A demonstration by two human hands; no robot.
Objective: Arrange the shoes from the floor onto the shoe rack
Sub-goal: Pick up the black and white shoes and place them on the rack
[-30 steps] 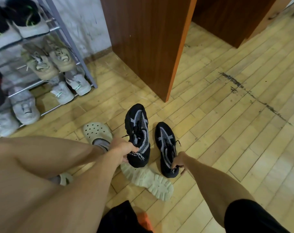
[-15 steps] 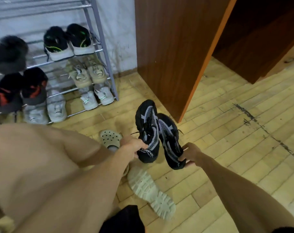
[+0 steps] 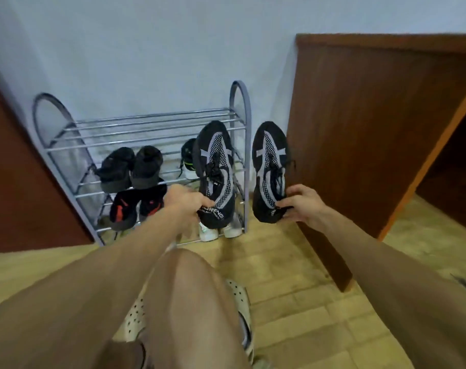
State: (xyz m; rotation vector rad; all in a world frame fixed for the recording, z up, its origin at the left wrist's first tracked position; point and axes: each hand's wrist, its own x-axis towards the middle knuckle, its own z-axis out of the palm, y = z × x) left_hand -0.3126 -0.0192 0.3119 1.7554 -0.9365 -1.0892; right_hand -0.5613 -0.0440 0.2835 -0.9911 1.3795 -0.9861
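I hold a pair of black sneakers with grey mesh, toes pointing up. My left hand (image 3: 186,201) grips the heel of the left sneaker (image 3: 213,166), which hangs in front of the right end of the grey metal shoe rack (image 3: 146,129). My right hand (image 3: 301,206) grips the heel of the right sneaker (image 3: 270,166), held just right of the rack, beside the wooden panel. The rack's top shelf bars are bare.
On the rack sit black shoes (image 3: 132,167), black-and-red shoes (image 3: 130,209), a black-green shoe (image 3: 188,155) and white shoes (image 3: 218,230) low down. A brown wooden cabinet (image 3: 365,129) stands right, a dark panel (image 3: 19,182) left. My knee (image 3: 189,302) and a cream clog (image 3: 239,302) are below.
Both sneakers have been lifted off the floor and carried up to the rack. The view has swung up from the floor to face the rack and wall.
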